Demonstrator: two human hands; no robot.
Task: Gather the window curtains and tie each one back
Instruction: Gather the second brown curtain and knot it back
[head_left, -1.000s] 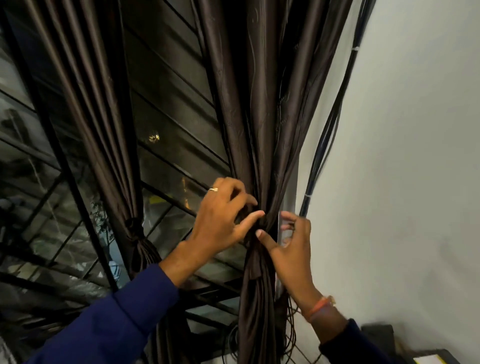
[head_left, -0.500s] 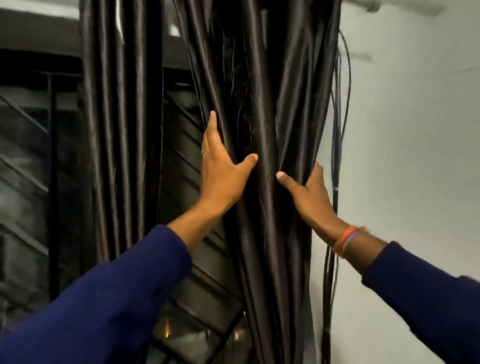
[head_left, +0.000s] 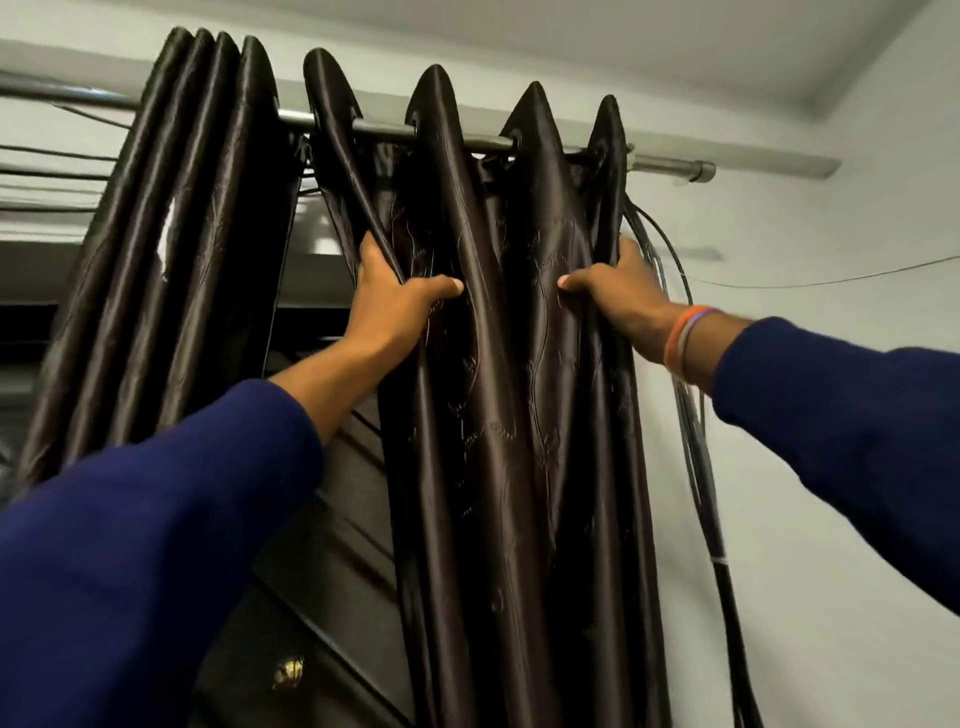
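Two dark brown satin curtains hang by eyelets from a grey metal rod (head_left: 384, 128). The right curtain (head_left: 498, 405) spreads in several folds between my hands. My left hand (head_left: 397, 299) grips its left edge high up, thumb across the front and fingers behind the cloth. My right hand (head_left: 615, 291) grips its right edge at the same height, thumb pointing left. The left curtain (head_left: 171, 244) hangs bunched in tight pleats further left on the rod.
A bundle of black cables (head_left: 691, 415) runs down the white wall (head_left: 810, 519) just right of the curtain. The dark window (head_left: 322, 571) shows between the two curtains. The rod ends in a cap (head_left: 701, 170) near the room corner.
Both hands have slid up from the tied waist of the right curtain to just under the rod, and my view has tilted up. The hands now hold the curtain's two edges apart.
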